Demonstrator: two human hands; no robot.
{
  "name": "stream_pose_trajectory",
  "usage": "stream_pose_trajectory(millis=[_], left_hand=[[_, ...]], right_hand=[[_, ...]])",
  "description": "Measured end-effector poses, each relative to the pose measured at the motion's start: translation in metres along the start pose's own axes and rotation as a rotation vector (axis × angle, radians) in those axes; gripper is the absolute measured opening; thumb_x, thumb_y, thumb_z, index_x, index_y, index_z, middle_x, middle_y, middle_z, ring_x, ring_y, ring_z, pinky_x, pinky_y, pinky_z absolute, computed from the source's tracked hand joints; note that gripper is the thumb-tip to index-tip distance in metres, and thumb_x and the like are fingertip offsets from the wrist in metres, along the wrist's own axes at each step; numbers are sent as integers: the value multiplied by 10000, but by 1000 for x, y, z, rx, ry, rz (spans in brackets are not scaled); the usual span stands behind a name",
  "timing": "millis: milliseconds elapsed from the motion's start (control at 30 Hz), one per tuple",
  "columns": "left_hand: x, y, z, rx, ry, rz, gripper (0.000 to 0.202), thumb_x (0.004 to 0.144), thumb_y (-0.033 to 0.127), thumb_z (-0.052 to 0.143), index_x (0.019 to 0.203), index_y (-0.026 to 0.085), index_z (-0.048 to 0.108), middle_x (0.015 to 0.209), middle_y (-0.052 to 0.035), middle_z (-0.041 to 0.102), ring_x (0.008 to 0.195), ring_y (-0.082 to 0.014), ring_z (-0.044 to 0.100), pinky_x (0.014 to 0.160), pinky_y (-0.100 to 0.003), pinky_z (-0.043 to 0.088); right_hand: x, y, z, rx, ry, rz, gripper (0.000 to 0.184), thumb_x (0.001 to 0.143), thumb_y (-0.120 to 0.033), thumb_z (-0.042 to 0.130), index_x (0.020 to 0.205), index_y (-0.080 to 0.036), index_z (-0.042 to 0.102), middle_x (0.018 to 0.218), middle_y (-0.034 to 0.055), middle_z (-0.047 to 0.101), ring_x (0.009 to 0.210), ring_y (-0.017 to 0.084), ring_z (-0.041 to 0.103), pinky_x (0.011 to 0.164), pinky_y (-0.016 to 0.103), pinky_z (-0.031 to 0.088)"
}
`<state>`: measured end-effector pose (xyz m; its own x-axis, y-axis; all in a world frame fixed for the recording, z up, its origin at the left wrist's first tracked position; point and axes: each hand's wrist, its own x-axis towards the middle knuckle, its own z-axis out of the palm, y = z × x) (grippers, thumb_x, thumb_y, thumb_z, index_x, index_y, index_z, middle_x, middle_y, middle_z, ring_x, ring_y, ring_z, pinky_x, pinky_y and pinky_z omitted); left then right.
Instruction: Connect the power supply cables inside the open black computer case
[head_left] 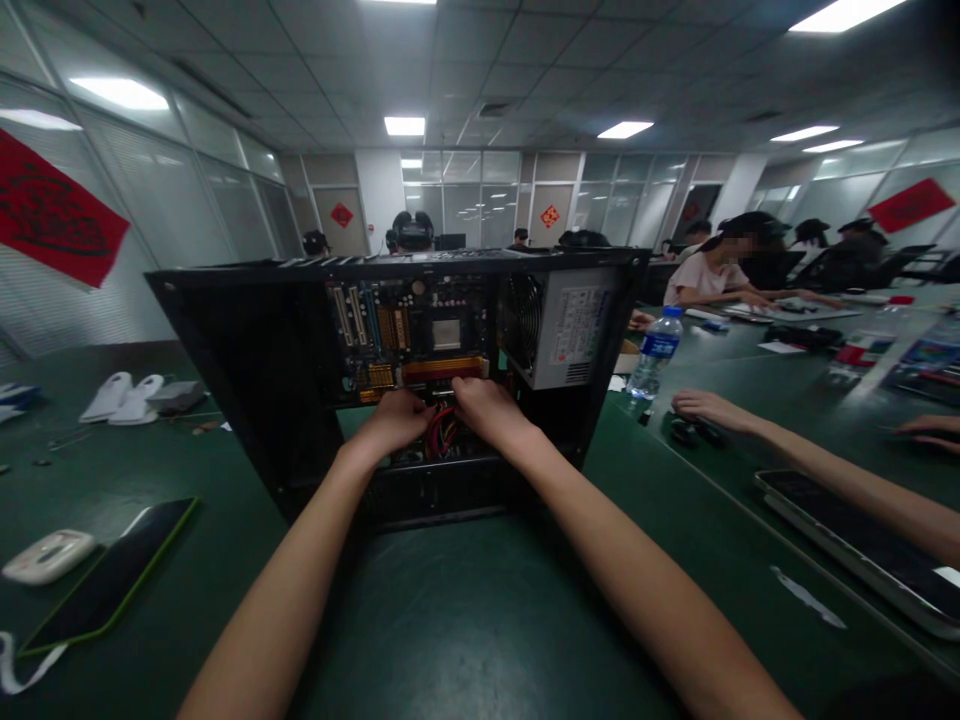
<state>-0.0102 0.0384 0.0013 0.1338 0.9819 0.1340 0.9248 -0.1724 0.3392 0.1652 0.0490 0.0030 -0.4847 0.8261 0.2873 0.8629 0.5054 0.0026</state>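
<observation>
The red-and-dark cable bundle [441,432] lies between the fingertips of the left hand [397,415] and right hand [484,400], inside the open computer case [255,330]. Both hands' fingers are curled; I cannot tell whether either grips a wire. A hard tug could strain the wires, and a slipping knuckle could knock the memory slots [445,370] just above the fingers on the motherboard [409,295]. The cable ends and any connectors are hidden behind the fingers or too blurred.
</observation>
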Motion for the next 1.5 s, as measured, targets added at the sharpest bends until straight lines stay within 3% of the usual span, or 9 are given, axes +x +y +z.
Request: stream_pose_trajectory(millis=[833,1100,1367,1500], left_hand=[[0,6,1,39,-8,5,376,933,319,508,691,150,741,668,-85,699,631,-178,611,578,-282,334],[0,3,2,59,-2,33,365,947,331,496,801,168,789,794,-97,760,758,-215,681,651,-286,395],[2,2,-1,111,140,35,353,975,354,503,1008,176,806,967,-123,791,946,-271,719,784,-326,468],[3,3,0,92,128,40,315,976,334,530,1089,196,788,1075,-113,783,1031,-265,713,848,-325,493]], right_hand=[[4,2,4,-68,-14,3,234,983,-169,481,1202,-132,552,1126,166,715,1032,298,719,817,364,574],[11,1,7,-117,-33,-41,299,1033,-150,322,1236,-136,541,1146,194,697,1031,300,716,809,380,576],[2,9,14,155,25,26,250,966,-76,449,1179,-124,569,1146,164,707,1068,256,693,843,298,510],[3,13,16,244,52,120,229,975,-102,486,1157,-100,624,1114,162,724,1082,244,688,873,279,489]])
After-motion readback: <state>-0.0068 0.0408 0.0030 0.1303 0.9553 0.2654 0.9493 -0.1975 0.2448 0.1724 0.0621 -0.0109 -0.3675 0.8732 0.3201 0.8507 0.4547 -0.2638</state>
